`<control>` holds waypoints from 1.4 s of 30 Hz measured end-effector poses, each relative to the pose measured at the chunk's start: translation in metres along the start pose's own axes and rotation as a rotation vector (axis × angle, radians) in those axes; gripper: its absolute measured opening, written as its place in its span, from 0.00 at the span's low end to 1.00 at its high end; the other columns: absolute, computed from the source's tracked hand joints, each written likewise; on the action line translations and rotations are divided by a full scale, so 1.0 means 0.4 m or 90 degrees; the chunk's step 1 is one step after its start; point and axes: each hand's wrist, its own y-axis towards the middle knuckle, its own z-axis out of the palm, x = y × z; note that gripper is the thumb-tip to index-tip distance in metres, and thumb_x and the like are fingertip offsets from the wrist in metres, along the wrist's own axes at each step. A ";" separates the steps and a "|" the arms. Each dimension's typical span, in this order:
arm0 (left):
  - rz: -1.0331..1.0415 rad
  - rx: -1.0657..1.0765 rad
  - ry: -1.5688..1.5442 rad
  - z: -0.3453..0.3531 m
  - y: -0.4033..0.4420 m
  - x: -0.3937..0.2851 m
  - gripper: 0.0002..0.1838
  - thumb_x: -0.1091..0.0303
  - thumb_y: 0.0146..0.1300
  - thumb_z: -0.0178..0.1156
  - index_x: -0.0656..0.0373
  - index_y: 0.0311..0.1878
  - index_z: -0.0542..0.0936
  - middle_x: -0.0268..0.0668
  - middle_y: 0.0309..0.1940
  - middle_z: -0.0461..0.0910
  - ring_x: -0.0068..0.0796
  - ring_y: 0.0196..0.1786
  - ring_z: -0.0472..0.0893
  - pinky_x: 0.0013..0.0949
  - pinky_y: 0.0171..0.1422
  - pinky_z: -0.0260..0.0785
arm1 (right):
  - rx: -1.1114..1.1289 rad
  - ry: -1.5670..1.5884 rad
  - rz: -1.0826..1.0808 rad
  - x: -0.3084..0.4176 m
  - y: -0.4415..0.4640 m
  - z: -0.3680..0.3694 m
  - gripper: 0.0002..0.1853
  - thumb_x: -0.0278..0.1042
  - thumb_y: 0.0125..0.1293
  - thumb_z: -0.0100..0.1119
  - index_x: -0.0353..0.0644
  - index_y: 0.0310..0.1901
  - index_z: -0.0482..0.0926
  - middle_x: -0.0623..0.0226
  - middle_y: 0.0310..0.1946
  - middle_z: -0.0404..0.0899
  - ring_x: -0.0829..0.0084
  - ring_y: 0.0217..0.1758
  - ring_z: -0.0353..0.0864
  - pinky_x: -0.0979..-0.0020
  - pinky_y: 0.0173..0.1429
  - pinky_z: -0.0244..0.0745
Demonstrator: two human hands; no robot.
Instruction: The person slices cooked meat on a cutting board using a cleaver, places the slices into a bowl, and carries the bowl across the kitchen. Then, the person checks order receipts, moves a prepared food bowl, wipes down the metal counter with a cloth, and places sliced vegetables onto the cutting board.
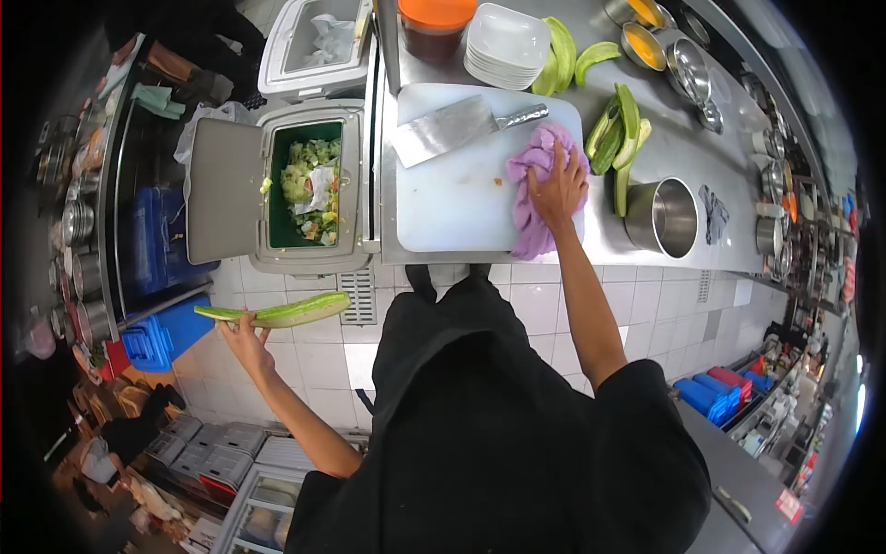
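Observation:
My left hand (247,342) is out to the left over the floor, its fingers closed round one end of a long pale-green gourd (300,310). The exact kind of gourd is hard to tell. On the right part of the white cutting board (448,212), my right hand (559,185) presses down on a bunched purple cloth (533,208) and grips it. A cleaver (448,131) lies flat on the board, its handle toward the cloth. To the right of the board lie several more green gourds (628,125), beside a steel pot (663,218).
An open bin (351,249) with vegetable scraps stands left of the steel counter (729,175). At the counter's back are stacked white dishes (506,46), an orange-lidded tub (434,17) and a metal bowl (643,46) of orange liquid. Blue crates (157,235) stand far left.

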 end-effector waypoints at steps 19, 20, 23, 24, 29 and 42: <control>0.112 0.012 -0.037 -0.089 0.112 -0.098 0.40 0.66 0.64 0.60 0.53 0.75 0.51 0.42 0.57 0.73 0.35 0.56 0.76 0.46 0.51 0.76 | 0.182 0.818 -0.095 0.205 -0.017 -0.258 0.32 0.36 0.50 0.72 0.35 0.58 0.75 0.62 0.47 0.83 0.74 0.48 0.82 0.71 0.55 0.78; 0.110 -0.007 -0.037 -0.108 0.108 -0.100 0.41 0.67 0.63 0.61 0.53 0.75 0.50 0.41 0.57 0.73 0.36 0.56 0.76 0.47 0.52 0.75 | 0.143 0.667 0.029 0.135 -0.001 -0.272 0.32 0.34 0.51 0.70 0.35 0.59 0.74 0.61 0.46 0.84 0.73 0.47 0.83 0.72 0.54 0.78; 0.106 -0.037 -0.046 -0.136 0.105 -0.099 0.42 0.68 0.62 0.61 0.53 0.75 0.49 0.42 0.58 0.73 0.37 0.57 0.76 0.50 0.55 0.73 | 0.193 0.453 0.055 -0.029 0.003 -0.165 0.39 0.49 0.49 0.71 0.43 0.63 0.71 0.51 0.53 0.80 0.55 0.57 0.80 0.55 0.58 0.77; 0.103 -0.041 -0.043 -0.136 0.101 -0.108 0.42 0.68 0.61 0.61 0.53 0.75 0.50 0.42 0.58 0.73 0.38 0.57 0.76 0.50 0.55 0.73 | 0.199 0.182 0.032 -0.039 -0.019 -0.110 0.44 0.55 0.47 0.72 0.49 0.67 0.67 0.50 0.60 0.72 0.47 0.63 0.72 0.46 0.60 0.71; 0.105 -0.060 -0.023 -0.126 0.087 -0.120 0.43 0.71 0.60 0.61 0.54 0.75 0.49 0.44 0.58 0.73 0.41 0.57 0.76 0.49 0.56 0.73 | 0.173 -0.014 0.110 -0.026 -0.006 -0.072 0.49 0.61 0.47 0.72 0.60 0.70 0.60 0.48 0.68 0.61 0.37 0.66 0.63 0.37 0.59 0.66; 0.160 0.050 -0.091 -0.075 0.089 -0.128 0.45 0.69 0.59 0.64 0.51 0.76 0.49 0.45 0.61 0.72 0.42 0.59 0.75 0.50 0.56 0.74 | 0.498 0.719 -0.212 0.646 -0.258 -0.040 0.30 0.37 0.47 0.71 0.41 0.55 0.78 0.51 0.44 0.83 0.60 0.47 0.83 0.63 0.53 0.76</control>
